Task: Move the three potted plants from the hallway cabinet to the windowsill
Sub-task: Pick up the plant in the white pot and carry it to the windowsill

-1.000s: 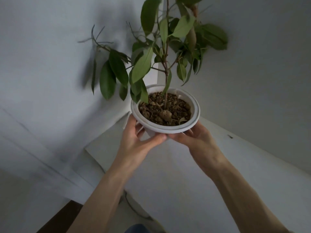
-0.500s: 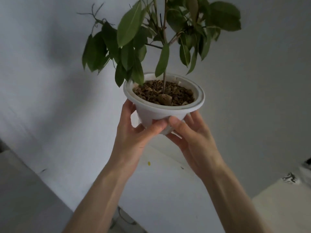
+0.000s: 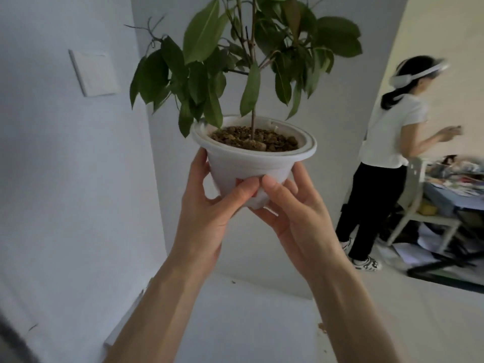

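Note:
A white potted plant (image 3: 251,163) with dark green leaves and brown pebbly soil is held up in the air in the middle of the view. My left hand (image 3: 207,205) wraps the pot's left side and base. My right hand (image 3: 296,213) cups the pot's right side and underside, and the two thumbs nearly touch in front. The white cabinet top (image 3: 248,315) lies below my forearms. No other pots and no windowsill are in view.
A white wall with a switch plate (image 3: 94,73) is close on the left, and a wall corner stands behind the plant. On the right a person (image 3: 382,158) stands in an opening by a white chair (image 3: 416,205) and a cluttered table (image 3: 458,184).
The view has swung to the right with the pot still held in both hands. The wall corner, the switch plate and the room with the person have come into sight.

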